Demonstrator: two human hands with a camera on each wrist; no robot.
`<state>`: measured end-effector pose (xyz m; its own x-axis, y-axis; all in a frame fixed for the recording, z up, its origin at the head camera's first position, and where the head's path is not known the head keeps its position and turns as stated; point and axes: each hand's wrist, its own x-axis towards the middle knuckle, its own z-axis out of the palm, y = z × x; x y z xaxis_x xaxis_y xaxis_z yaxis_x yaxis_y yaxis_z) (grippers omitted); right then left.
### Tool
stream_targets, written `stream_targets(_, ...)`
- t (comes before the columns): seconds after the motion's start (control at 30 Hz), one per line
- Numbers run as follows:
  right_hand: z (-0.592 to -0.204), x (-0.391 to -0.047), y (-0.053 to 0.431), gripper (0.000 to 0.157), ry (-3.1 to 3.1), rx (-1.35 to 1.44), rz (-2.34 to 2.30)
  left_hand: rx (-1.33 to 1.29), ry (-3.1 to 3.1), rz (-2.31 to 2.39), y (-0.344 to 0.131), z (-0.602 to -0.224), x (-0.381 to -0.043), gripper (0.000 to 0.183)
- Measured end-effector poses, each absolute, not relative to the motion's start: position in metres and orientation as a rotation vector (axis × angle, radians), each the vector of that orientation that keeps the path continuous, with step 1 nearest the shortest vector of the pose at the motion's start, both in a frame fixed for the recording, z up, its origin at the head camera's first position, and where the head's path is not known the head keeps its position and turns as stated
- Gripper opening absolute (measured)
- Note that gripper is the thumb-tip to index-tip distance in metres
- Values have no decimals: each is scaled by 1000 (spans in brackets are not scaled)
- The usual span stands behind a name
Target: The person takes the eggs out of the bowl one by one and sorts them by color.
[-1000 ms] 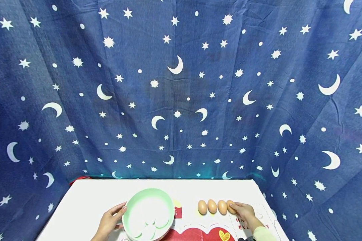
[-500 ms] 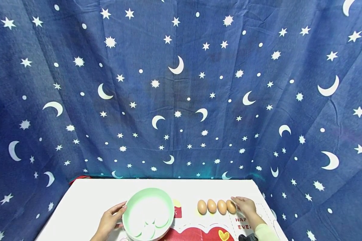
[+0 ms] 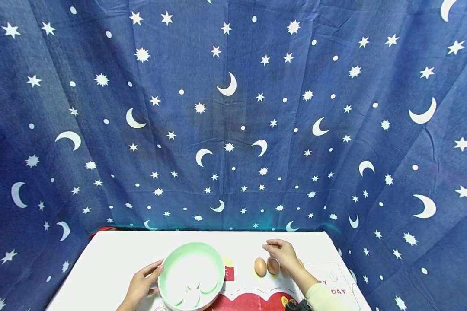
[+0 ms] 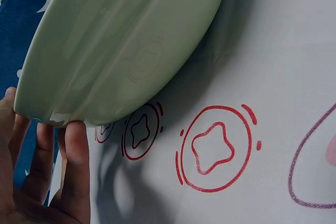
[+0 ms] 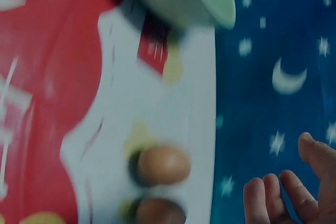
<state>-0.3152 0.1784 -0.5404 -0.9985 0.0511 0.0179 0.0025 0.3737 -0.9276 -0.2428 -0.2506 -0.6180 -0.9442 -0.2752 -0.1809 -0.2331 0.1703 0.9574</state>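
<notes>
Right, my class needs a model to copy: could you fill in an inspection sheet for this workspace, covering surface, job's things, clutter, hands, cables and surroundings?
Surface: white tablecloth with red printed designs.
Job's things: green bowl, pale shapes inside too washed out to identify; brown eggs, two in plain view, at least one more mostly hidden.
Clutter: red item at the far left corner, unclear what.
Hands: left hand grips the bowl's edge; right hand hovers near the eggs, nothing seen in it.
Cables: nothing seen.
Surroundings: blue curtain with white moons and stars.

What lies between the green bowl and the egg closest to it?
Only printed table surface: a red patch and a yellow patch lie between the green bowl and that egg. The head and right wrist views show no object there.
</notes>
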Motion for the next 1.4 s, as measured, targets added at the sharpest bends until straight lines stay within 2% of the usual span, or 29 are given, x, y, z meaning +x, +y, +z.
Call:
stream_targets(0.27, -530, -303, 111, 38, -2583, 323, 1938, 510, -2371, -1937, -252, -620, -244, 54)
stream_targets(0.43, -536, -298, 77, 35, -2601, 500, 1946, 510, -2370, -1940, -251, -619, -243, 55)
stream_targets(0.6, -549, -296, 51, 40, -2668, 637, 1912, 518, -2372, -1933, -250, -618, -242, 54)
stream_targets(0.77, -560, -294, 37, 42, -2756, 747, 1748, 508, -2363, -1938, -249, -618, -243, 53)
stream_targets(1.07, -568, -292, 23, 45, -2907, 770, 1541, 519, -2362, -1946, -250, -620, -243, 54)
stream_targets(1.4, -571, -287, 17, 50, -2982, 929, 952, 521, -2368, -1941, -250, -619, -243, 54)
